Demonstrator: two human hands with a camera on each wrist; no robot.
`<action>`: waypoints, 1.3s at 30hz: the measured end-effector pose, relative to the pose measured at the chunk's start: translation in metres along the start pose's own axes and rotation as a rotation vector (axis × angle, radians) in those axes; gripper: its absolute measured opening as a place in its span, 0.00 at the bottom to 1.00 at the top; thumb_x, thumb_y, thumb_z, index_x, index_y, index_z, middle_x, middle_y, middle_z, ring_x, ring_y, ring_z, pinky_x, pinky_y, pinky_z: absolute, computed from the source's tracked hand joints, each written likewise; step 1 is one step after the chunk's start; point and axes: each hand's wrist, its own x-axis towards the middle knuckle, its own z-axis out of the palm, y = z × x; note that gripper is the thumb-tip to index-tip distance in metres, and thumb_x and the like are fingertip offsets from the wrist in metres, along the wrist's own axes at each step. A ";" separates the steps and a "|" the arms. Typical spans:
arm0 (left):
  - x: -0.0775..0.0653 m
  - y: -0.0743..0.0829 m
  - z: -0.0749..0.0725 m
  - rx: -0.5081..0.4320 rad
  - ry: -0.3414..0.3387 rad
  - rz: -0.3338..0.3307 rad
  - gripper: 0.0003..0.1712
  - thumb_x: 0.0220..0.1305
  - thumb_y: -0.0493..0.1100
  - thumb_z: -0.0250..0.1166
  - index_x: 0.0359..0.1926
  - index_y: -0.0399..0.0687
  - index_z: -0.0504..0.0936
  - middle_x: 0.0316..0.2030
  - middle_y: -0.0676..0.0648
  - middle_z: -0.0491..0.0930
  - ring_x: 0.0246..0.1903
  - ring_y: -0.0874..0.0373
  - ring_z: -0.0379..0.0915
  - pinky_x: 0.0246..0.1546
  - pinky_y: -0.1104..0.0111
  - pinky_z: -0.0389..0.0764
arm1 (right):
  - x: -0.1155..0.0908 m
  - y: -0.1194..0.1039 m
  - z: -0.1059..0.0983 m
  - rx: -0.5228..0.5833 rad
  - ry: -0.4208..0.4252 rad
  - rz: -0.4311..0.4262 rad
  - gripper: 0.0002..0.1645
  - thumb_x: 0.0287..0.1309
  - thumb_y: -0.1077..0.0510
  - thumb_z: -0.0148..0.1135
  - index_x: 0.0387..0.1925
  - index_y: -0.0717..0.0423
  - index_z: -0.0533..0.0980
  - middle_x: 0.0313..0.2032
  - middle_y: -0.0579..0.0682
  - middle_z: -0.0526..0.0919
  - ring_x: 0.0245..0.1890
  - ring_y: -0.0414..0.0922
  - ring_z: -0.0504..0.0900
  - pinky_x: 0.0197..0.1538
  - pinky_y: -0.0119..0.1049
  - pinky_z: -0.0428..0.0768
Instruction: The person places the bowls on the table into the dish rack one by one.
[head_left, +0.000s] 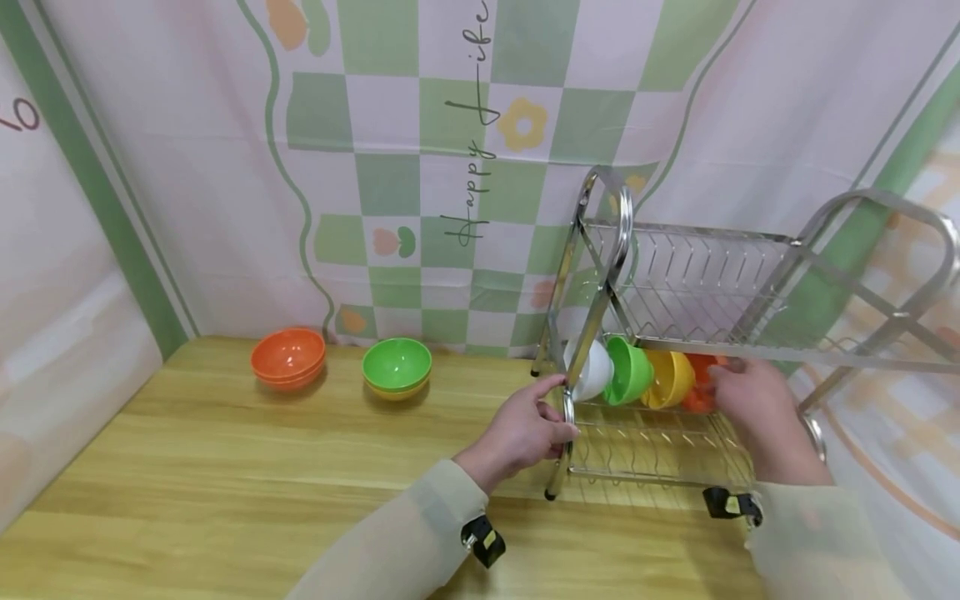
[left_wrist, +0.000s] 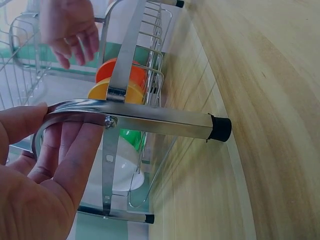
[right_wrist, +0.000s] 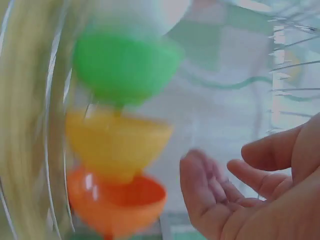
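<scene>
My left hand (head_left: 521,433) grips the left end frame of a metal dish rack (left_wrist: 165,120), its fingers curled round the tube and the thumb on the other side. On the rack's lower tier, several bowls stand on edge in a row: white (head_left: 594,371), green (head_left: 628,371), yellow (head_left: 672,379) and orange (head_left: 699,392). My right hand (head_left: 757,408) is at the right end of that row, beside the orange bowl. In the right wrist view its fingers bend loosely around nothing, with a gap between them and the orange bowl (right_wrist: 95,215).
Stacked orange bowls (head_left: 288,358) sit at the back left of the wooden table (head_left: 225,483). Beside them, a green bowl (head_left: 397,364) rests in a yellow one (head_left: 397,394). The rack's upper tier (head_left: 697,283) overhangs the row, and a patterned curtain (head_left: 390,183) hangs behind.
</scene>
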 end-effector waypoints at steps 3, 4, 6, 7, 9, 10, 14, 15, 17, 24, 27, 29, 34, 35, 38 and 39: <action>0.000 0.001 0.000 0.008 0.003 -0.005 0.45 0.55 0.27 0.72 0.68 0.70 0.72 0.33 0.44 0.79 0.28 0.50 0.79 0.30 0.59 0.85 | -0.009 -0.006 0.010 0.328 -0.076 0.003 0.33 0.75 0.60 0.46 0.72 0.73 0.51 0.54 0.66 0.72 0.43 0.50 0.83 0.46 0.44 0.85; 0.000 0.001 0.000 0.011 0.004 -0.007 0.45 0.55 0.27 0.72 0.68 0.71 0.72 0.33 0.44 0.79 0.28 0.50 0.79 0.30 0.59 0.85 | -0.012 -0.008 0.014 0.462 -0.106 0.002 0.31 0.75 0.61 0.49 0.71 0.70 0.54 0.54 0.61 0.73 0.41 0.47 0.84 0.46 0.40 0.85; 0.000 0.001 0.000 0.013 0.007 -0.011 0.45 0.55 0.27 0.72 0.68 0.71 0.72 0.33 0.43 0.78 0.28 0.50 0.79 0.31 0.59 0.86 | -0.019 -0.011 0.020 0.687 -0.182 -0.011 0.26 0.73 0.64 0.52 0.68 0.63 0.59 0.49 0.54 0.76 0.39 0.43 0.84 0.47 0.39 0.85; 0.000 0.001 0.001 0.013 0.007 -0.013 0.45 0.55 0.27 0.72 0.68 0.71 0.72 0.33 0.43 0.78 0.28 0.50 0.79 0.31 0.58 0.86 | -0.023 -0.012 0.023 0.789 -0.221 -0.008 0.24 0.73 0.65 0.53 0.66 0.60 0.62 0.47 0.51 0.77 0.40 0.44 0.84 0.47 0.39 0.85; 0.000 0.001 0.001 0.011 0.009 -0.015 0.45 0.55 0.27 0.72 0.68 0.71 0.72 0.33 0.43 0.78 0.28 0.50 0.79 0.31 0.58 0.86 | -0.030 -0.015 0.030 0.921 -0.276 0.009 0.19 0.71 0.63 0.57 0.59 0.53 0.65 0.43 0.47 0.79 0.41 0.46 0.84 0.47 0.41 0.85; 0.000 0.001 0.001 0.012 0.010 -0.017 0.45 0.55 0.27 0.72 0.68 0.71 0.72 0.33 0.43 0.78 0.28 0.50 0.79 0.31 0.59 0.86 | -0.033 -0.017 0.034 0.936 -0.297 0.008 0.18 0.71 0.63 0.57 0.58 0.52 0.65 0.43 0.48 0.79 0.42 0.47 0.84 0.48 0.41 0.84; 0.001 0.001 0.000 0.015 0.009 -0.023 0.46 0.55 0.27 0.72 0.68 0.71 0.72 0.34 0.43 0.78 0.27 0.49 0.79 0.30 0.59 0.86 | -0.041 -0.027 0.056 0.901 -0.357 0.010 0.22 0.72 0.58 0.57 0.63 0.52 0.64 0.49 0.51 0.78 0.47 0.49 0.83 0.54 0.45 0.82; 0.001 0.001 -0.001 0.016 0.006 -0.025 0.46 0.55 0.27 0.72 0.68 0.71 0.72 0.34 0.43 0.78 0.27 0.49 0.80 0.31 0.58 0.86 | -0.042 -0.029 0.061 0.896 -0.374 0.008 0.25 0.73 0.57 0.56 0.66 0.54 0.63 0.50 0.52 0.77 0.49 0.50 0.82 0.55 0.47 0.81; 0.001 0.001 -0.001 0.026 0.003 -0.027 0.45 0.55 0.28 0.72 0.68 0.70 0.72 0.34 0.43 0.78 0.27 0.49 0.80 0.31 0.57 0.86 | -0.044 -0.033 0.073 0.889 -0.404 0.009 0.29 0.73 0.56 0.56 0.69 0.55 0.60 0.54 0.54 0.76 0.53 0.53 0.80 0.58 0.49 0.79; -0.002 0.001 -0.002 0.220 0.001 0.028 0.44 0.59 0.36 0.73 0.72 0.69 0.67 0.30 0.49 0.78 0.26 0.55 0.78 0.29 0.62 0.85 | -0.047 -0.045 0.104 0.900 -0.483 0.001 0.35 0.73 0.56 0.56 0.74 0.54 0.56 0.67 0.64 0.62 0.58 0.58 0.75 0.59 0.49 0.77; -0.005 0.001 -0.004 0.473 0.003 0.094 0.43 0.64 0.46 0.71 0.75 0.70 0.61 0.30 0.51 0.79 0.26 0.58 0.76 0.26 0.65 0.81 | -0.048 -0.048 0.113 0.881 -0.499 -0.039 0.35 0.74 0.58 0.53 0.76 0.56 0.53 0.66 0.63 0.63 0.56 0.54 0.77 0.58 0.46 0.78; -0.007 0.000 -0.006 0.655 0.008 0.128 0.43 0.67 0.54 0.67 0.77 0.69 0.56 0.37 0.49 0.83 0.33 0.58 0.78 0.31 0.64 0.82 | -0.050 -0.049 0.116 0.853 -0.499 -0.071 0.36 0.75 0.60 0.51 0.77 0.57 0.51 0.68 0.64 0.62 0.56 0.52 0.78 0.57 0.43 0.79; -0.016 -0.001 -0.013 0.828 0.027 0.109 0.44 0.70 0.68 0.54 0.79 0.62 0.51 0.61 0.38 0.75 0.56 0.48 0.74 0.53 0.55 0.79 | -0.052 -0.053 0.122 0.742 -0.462 -0.102 0.38 0.73 0.66 0.50 0.78 0.59 0.48 0.73 0.65 0.56 0.51 0.48 0.80 0.53 0.40 0.81; -0.018 -0.001 -0.016 0.834 0.033 0.103 0.44 0.70 0.69 0.53 0.79 0.59 0.52 0.62 0.37 0.73 0.58 0.45 0.73 0.54 0.53 0.78 | -0.053 -0.054 0.123 0.721 -0.450 -0.100 0.38 0.72 0.67 0.50 0.78 0.60 0.48 0.73 0.65 0.54 0.50 0.48 0.81 0.53 0.40 0.81; -0.024 0.002 -0.032 0.897 0.057 0.106 0.45 0.70 0.69 0.51 0.79 0.54 0.53 0.65 0.33 0.69 0.58 0.41 0.71 0.56 0.49 0.77 | -0.053 -0.058 0.126 0.662 -0.411 -0.084 0.40 0.71 0.68 0.53 0.77 0.61 0.49 0.74 0.64 0.53 0.44 0.48 0.83 0.51 0.41 0.83; -0.026 0.003 -0.039 0.918 0.067 0.108 0.45 0.70 0.68 0.53 0.79 0.52 0.53 0.65 0.33 0.68 0.60 0.39 0.70 0.57 0.48 0.76 | -0.054 -0.060 0.126 0.647 -0.402 -0.078 0.40 0.70 0.69 0.53 0.77 0.61 0.49 0.74 0.64 0.53 0.43 0.48 0.83 0.50 0.41 0.83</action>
